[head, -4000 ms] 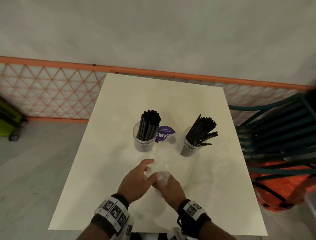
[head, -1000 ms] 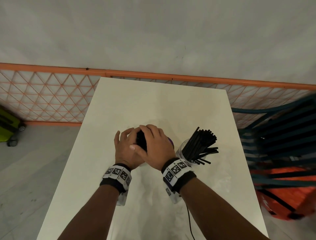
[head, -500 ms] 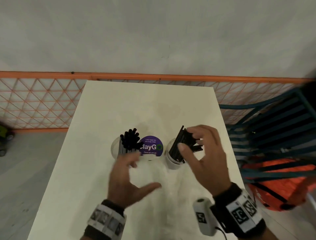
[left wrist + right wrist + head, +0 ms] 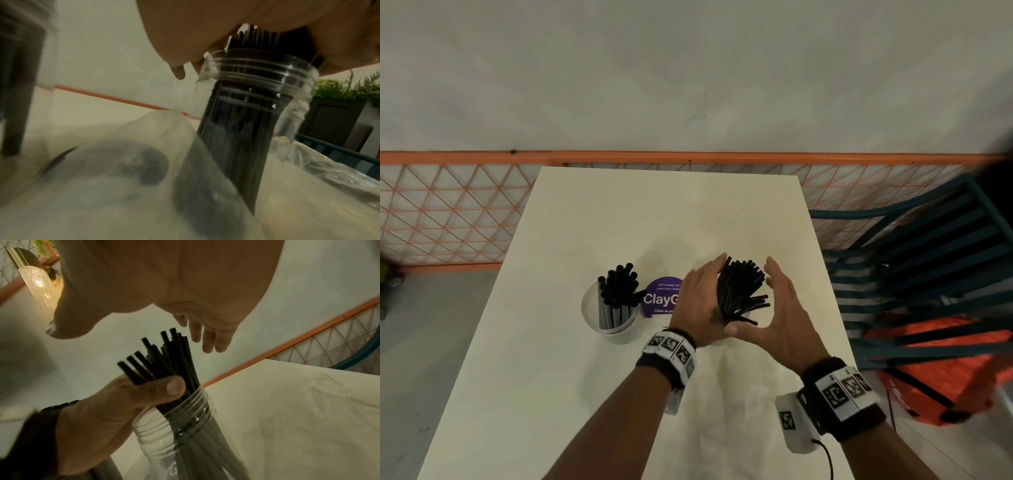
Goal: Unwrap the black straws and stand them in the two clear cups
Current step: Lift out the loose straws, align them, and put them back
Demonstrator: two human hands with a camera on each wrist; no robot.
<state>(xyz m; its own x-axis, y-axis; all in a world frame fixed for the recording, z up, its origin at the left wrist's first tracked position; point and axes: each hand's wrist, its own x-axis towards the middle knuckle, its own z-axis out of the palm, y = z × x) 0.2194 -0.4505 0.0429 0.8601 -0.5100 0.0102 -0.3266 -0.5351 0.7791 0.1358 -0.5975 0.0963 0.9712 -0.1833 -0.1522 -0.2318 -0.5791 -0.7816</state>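
At about nine o'clock from the hands, the left clear cup [image 4: 613, 317] stood on the white table [image 4: 544, 370] with its black straws [image 4: 619, 291] bunched and near upright, needing nothing more by the look of it. Just to its right lay a round purple sticker [image 4: 659, 296], partly hidden behind the left hand [image 4: 700, 305].

That hand was pressed flat-sided against the nine o'clock flank of the second bundle of straws [image 4: 739, 294], fingers straight and together, its thumb hooked across the stems just above the rim in the right wrist view; I judged it to be steadying rather than clamping them. The right clear cup [image 4: 185, 426] stood under the two hands, hidden from the head camera.

The bundle's long axis ran from the cup up toward twelve o'clock, but a few stray straws fanned out toward three and four o'clock, pointing at the right palm. The right hand [image 4: 780, 315] stood at three o'clock of the bundle, fingers extended and relaxed, clear of the tips, holding nothing. Being on the side the strays leaned to, it was the nearer hand to sweep them in toward nine o'clock.

Crumpled clear wrapper [image 4: 320, 164] lay on the table beside the cup. A dark slatted chair [image 4: 928, 260] stood off at three o'clock.
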